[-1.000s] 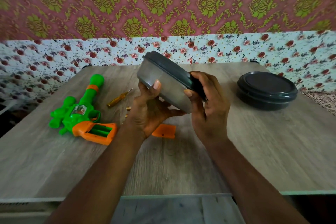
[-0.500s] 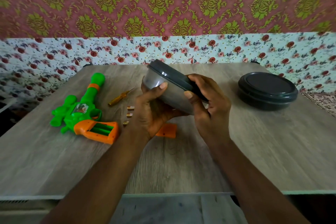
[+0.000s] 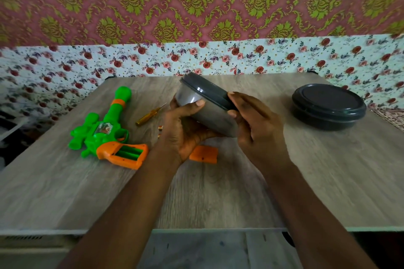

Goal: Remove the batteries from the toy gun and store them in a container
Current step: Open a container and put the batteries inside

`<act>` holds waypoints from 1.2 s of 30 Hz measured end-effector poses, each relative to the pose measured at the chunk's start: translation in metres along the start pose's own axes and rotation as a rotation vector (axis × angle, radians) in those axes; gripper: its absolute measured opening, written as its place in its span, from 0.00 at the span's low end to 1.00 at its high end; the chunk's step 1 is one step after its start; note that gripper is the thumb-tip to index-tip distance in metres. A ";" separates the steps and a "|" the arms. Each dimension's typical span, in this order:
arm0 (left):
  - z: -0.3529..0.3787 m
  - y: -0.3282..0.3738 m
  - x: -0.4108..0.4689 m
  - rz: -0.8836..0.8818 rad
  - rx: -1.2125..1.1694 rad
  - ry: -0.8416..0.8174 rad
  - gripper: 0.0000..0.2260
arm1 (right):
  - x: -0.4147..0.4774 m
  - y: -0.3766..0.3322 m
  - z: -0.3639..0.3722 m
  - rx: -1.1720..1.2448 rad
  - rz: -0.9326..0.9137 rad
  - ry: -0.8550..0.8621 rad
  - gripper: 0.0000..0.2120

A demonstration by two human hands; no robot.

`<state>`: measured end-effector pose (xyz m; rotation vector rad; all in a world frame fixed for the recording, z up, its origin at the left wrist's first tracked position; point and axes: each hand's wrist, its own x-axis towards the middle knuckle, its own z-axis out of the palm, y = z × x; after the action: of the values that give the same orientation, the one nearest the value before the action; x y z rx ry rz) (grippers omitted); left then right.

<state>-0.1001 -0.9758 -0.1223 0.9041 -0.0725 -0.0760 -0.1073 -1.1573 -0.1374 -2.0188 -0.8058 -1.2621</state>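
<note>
I hold a grey round container (image 3: 207, 113) with a dark lid tilted above the table's middle. My left hand (image 3: 185, 129) cups its base from below, thumb on its side. My right hand (image 3: 253, 122) grips the lid's rim at the right. The green and orange toy gun (image 3: 107, 135) lies at the left, its orange grip open and showing an empty green battery bay. Its orange cover (image 3: 204, 154) lies on the table under my hands. Small batteries (image 3: 161, 128) peek out left of my left wrist.
A yellow-handled screwdriver (image 3: 149, 115) lies between the gun and my hands. A second dark lidded container (image 3: 329, 106) stands at the right back of the wooden table (image 3: 218, 199). Floral cloth hangs behind the table.
Both hands have lowered the container toward the table and turned it a little flatter. The gun, cover and screwdriver have not moved.
</note>
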 end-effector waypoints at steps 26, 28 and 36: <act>0.006 -0.002 -0.002 0.064 0.136 -0.013 0.51 | 0.001 -0.014 0.012 -0.244 -0.088 0.047 0.19; 0.005 -0.002 -0.003 0.069 0.131 -0.029 0.52 | 0.001 -0.014 0.013 -0.238 -0.083 0.046 0.18; 0.003 -0.003 -0.003 0.072 0.133 -0.044 0.48 | 0.001 -0.012 0.013 -0.231 -0.069 0.044 0.17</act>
<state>-0.1031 -0.9793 -0.1227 1.0316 -0.1522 -0.0236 -0.1090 -1.1395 -0.1390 -2.1498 -0.7437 -1.4922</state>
